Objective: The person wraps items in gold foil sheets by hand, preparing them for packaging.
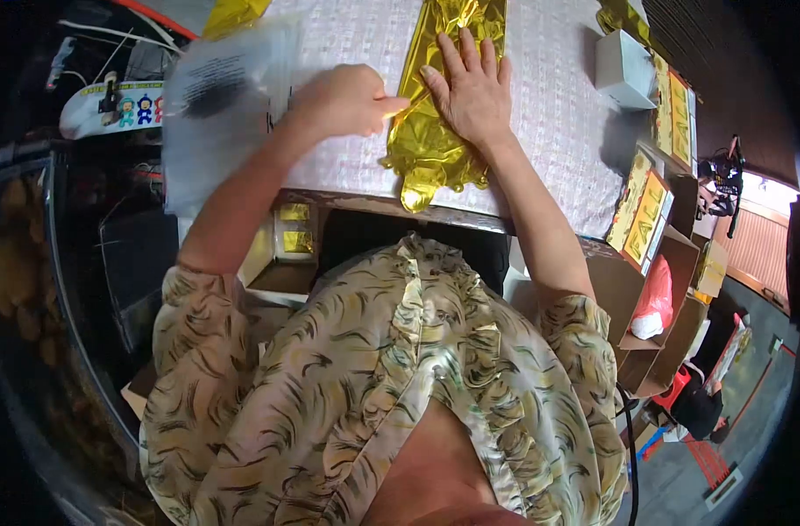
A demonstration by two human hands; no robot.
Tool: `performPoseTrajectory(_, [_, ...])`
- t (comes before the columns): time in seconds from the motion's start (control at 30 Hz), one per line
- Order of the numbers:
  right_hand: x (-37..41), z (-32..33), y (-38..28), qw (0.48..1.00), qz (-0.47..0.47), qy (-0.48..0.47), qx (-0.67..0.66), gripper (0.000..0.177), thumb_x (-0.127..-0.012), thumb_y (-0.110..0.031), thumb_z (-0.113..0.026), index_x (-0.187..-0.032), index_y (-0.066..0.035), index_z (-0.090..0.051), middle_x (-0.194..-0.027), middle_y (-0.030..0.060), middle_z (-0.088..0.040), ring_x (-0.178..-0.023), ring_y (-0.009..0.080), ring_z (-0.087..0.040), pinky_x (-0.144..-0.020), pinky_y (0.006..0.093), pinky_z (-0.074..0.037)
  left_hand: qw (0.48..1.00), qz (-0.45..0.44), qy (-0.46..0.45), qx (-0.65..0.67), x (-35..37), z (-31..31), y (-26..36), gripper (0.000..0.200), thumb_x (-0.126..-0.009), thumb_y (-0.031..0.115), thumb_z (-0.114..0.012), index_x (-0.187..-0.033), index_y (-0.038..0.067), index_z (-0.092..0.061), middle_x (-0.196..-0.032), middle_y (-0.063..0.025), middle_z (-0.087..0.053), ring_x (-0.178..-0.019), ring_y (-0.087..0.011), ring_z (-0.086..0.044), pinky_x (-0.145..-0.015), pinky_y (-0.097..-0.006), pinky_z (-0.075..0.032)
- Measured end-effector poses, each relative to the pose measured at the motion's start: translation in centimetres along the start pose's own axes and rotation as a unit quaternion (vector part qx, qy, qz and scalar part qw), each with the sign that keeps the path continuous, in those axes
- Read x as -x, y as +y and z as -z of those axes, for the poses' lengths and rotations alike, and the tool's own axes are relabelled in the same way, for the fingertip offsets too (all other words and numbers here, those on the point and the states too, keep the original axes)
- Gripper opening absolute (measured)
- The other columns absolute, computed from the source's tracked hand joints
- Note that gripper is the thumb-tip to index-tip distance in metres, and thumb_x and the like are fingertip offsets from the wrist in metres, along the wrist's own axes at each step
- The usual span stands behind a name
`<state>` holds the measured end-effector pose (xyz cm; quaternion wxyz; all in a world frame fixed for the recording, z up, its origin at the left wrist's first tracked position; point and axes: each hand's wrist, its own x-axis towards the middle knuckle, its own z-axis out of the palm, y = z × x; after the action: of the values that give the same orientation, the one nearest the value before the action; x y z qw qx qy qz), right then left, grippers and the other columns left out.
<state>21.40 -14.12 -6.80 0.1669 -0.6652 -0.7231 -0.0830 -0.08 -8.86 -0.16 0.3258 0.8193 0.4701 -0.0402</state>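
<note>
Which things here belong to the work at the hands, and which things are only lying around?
In use:
golden foil, under the flat right hand, with the left hand at its edge
cloth-covered table beneath it

Seemingly just lying about:
white box
boxes marked FALL
red-and-white bundle
white case with cartoon figures

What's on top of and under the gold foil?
On the gold foil: the right hand, spread palm-down. The left hand is at its left edge. Pale patterned cloth shows on both sides; whatever lies directly under the foil is covered.
</note>
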Motion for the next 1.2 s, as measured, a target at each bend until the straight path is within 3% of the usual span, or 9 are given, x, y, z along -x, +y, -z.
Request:
performPoseTrajectory(0.3, [-1.0,0.4,1.8,0.998,0.053,-0.035,-0.007,0.068,-0.105,-0.061,-0.041,-0.161,-0.023,-0.036,-0.166,0.0140,-0.034,-0.152,0.0420,-0.029,-0.121,0.0591,-0.022,0.969,0.030,-0.036,0.244,2.6,-3.2,3.0,0.043,-0.096,0.039,-0.075,-0.085,-0.003,-0.072,-0.075,-0.0139,-0.075,-0.062,-0.0140,-0.073,-0.054,-0.0259,-0.056])
performPoseTrajectory(0.53, [-1.1,0.7,2.1,0.997,0.063,-0.035,-0.010,0.068,-0.104,-0.060,-0.043,-0.161,-0.023,-0.037,-0.165,0.0139,-0.035,-0.151,0.0417,-0.029,-0.121,0.0590,-0.022,0.996,0.071,0.001,0.062,0.5,0.5,1.6,0.033,-0.098,0.033,-0.071,-0.093,0.000,-0.074,-0.083,-0.0118,-0.077,-0.067,-0.0197,-0.074,-0.065,-0.0398,-0.059])
performPoseTrajectory(0.6, [-0.9,0.7,2.1,0.997,0.067,-0.028,-0.012,0.068,-0.104,-0.060,-0.044,-0.160,-0.022,-0.038,-0.164,0.0141,-0.036,-0.151,0.0419,-0.030,-0.121,0.0599,-0.022,0.911,-0.223,0.346,0.019,-3.4,-0.8,-0.9,0.025,-0.099,0.030,-0.068,-0.103,0.006,-0.077,-0.096,-0.0112,-0.078,-0.078,-0.0246,-0.074,-0.069,-0.0402,-0.057])
performPoseTrajectory(0.63, [-0.9,0.7,2.1,0.997,0.067,-0.028,-0.012,0.068,-0.104,-0.060,-0.044,-0.160,-0.022,-0.038,-0.164,0.0141,-0.036,-0.151,0.0419,-0.030,-0.121,0.0599,-0.022,0.885,-0.273,0.376,0.012,-5.1,-0.9,-1.0,0.026,-0.099,0.029,-0.066,-0.116,0.013,-0.077,-0.114,-0.0080,-0.076,-0.102,-0.0256,-0.071,-0.085,-0.0382,-0.053])
performPoseTrajectory(0.87, [-0.7,0.9,1.6,0.998,0.058,-0.016,0.000,0.068,-0.104,-0.060,-0.043,-0.159,-0.021,-0.039,-0.162,0.0145,-0.039,-0.148,0.0423,-0.033,-0.119,0.0620,-0.024,0.895,-0.228,0.366,-0.114,-9.3,-2.1,-2.4,0.030,-0.099,0.033,-0.064,-0.121,0.016,-0.075,-0.130,0.0056,-0.071,-0.127,-0.0230,-0.059,-0.109,-0.0493,-0.035])
performPoseTrajectory(0.97, [-0.7,0.9,1.5,0.998,0.054,-0.014,-0.001,0.068,-0.104,-0.060,-0.043,-0.159,-0.021,-0.039,-0.162,0.0144,-0.039,-0.149,0.0421,-0.033,-0.119,0.0625,-0.024,0.927,-0.209,0.281,-0.133,-9.7,-1.8,-3.7,0.041,-0.104,0.037,-0.058,-0.142,0.024,-0.063,-0.152,0.0059,-0.056,-0.141,-0.0252,-0.047,-0.113,-0.0521,-0.031])
performPoseTrajectory(1.07, [-0.6,0.6,1.6,0.998,0.054,-0.014,0.001,0.068,-0.104,-0.061,-0.043,-0.160,-0.023,-0.038,-0.162,0.0140,-0.039,-0.149,0.0421,-0.033,-0.119,0.0624,-0.024,0.849,-0.294,0.424,-0.115,-7.0,-0.6,-0.8,0.029,-0.099,0.028,-0.063,-0.110,0.006,-0.078,-0.114,-0.0128,-0.076,-0.109,-0.0327,-0.070,-0.094,-0.0379,-0.054])
performPoseTrajectory(1.13, [-0.7,0.4,1.7,0.999,0.043,-0.022,-0.012,0.070,-0.103,-0.064,-0.039,-0.161,-0.024,-0.037,-0.166,0.0117,-0.035,-0.152,0.0396,-0.030,-0.122,0.0624,-0.018,0.845,-0.256,0.435,-0.173,-5.1,-1.2,0.0,0.030,-0.099,0.025,-0.063,-0.115,0.004,-0.076,-0.116,-0.0124,-0.076,-0.112,-0.0318,-0.070,-0.095,-0.0373,-0.054])
performPoseTrajectory(1.2, [-0.6,0.1,1.7,0.999,0.042,-0.020,-0.009,0.070,-0.104,-0.065,-0.037,-0.161,-0.025,-0.036,-0.166,0.0109,-0.034,-0.153,0.0391,-0.028,-0.123,0.0614,-0.017,0.905,-0.202,0.328,-0.181,-4.6,-3.6,-0.7,0.049,-0.105,0.033,-0.055,-0.151,0.017,-0.052,-0.160,-0.0011,-0.048,-0.150,-0.0286,-0.037,-0.117,-0.0594,-0.025])
